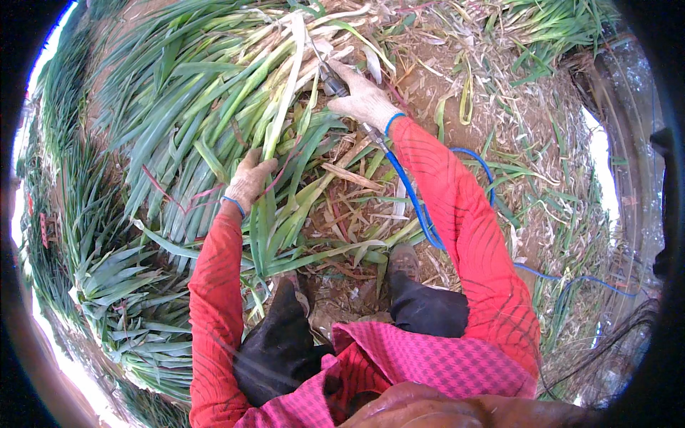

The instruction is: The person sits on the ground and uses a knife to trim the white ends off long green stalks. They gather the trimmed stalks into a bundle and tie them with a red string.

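My left hand [251, 180], in a knitted work glove, is closed around the green leaves of a long leek-like stalk [287, 91], whose pale end points away from me. In my right hand [362, 95], also gloved, is a metal air blow gun [333, 80] with a blue hose [405, 179] running from its rear. Its thin nozzle points at the pale end of the stalk. Beneath and to the left of the stalk lies a large heap of leek-like plants [182, 101]. Pink string [184, 206] trails near my left hand.
Further bundles of green plants lie along the left [128, 321] and at the upper right [567, 27]. Peeled leaves [353, 176] litter the soil around my feet. The blue hose loops past my right arm towards plastic sheeting [631, 107] at the right edge.
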Action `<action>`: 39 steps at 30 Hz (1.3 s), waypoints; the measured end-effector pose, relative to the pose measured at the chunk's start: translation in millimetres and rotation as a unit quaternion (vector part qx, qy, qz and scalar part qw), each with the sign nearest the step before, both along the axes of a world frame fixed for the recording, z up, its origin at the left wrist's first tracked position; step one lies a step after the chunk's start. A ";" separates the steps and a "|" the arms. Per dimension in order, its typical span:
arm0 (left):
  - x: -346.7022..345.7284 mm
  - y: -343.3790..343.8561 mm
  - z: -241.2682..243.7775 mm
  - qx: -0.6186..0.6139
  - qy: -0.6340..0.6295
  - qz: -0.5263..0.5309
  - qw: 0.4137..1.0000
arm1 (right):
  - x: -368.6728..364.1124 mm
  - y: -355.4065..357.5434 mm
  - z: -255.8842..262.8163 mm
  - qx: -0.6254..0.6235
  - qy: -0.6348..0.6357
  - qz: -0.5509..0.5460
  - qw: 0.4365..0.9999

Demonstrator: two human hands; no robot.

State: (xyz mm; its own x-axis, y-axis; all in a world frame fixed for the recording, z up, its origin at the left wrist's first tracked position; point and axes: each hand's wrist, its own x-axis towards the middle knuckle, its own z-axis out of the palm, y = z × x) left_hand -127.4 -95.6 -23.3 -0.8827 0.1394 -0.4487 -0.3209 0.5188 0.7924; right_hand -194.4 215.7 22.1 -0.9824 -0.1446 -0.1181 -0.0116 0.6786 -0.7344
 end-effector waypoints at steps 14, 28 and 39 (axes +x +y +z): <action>-83.0 6.9 40.8 -0.405 0.300 -0.021 0.863 | 54.4 -7.1 0.6 -0.109 -0.044 0.086 0.989; 63.1 36.9 42.1 -0.433 0.270 -0.257 0.821 | 90.8 14.3 0.9 -0.054 -0.083 0.043 0.994; 5.6 29.2 -17.6 0.129 -0.050 0.048 0.989 | 147.7 -17.3 9.7 -0.051 -0.211 0.139 0.966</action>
State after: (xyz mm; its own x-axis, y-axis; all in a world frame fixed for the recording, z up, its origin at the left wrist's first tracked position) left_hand -121.9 -66.4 -40.9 -0.8504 0.1777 -0.4952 -0.4429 0.2662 0.8561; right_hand -46.7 198.4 31.8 -0.7712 -0.4273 -0.4718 0.1329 0.6168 -0.7758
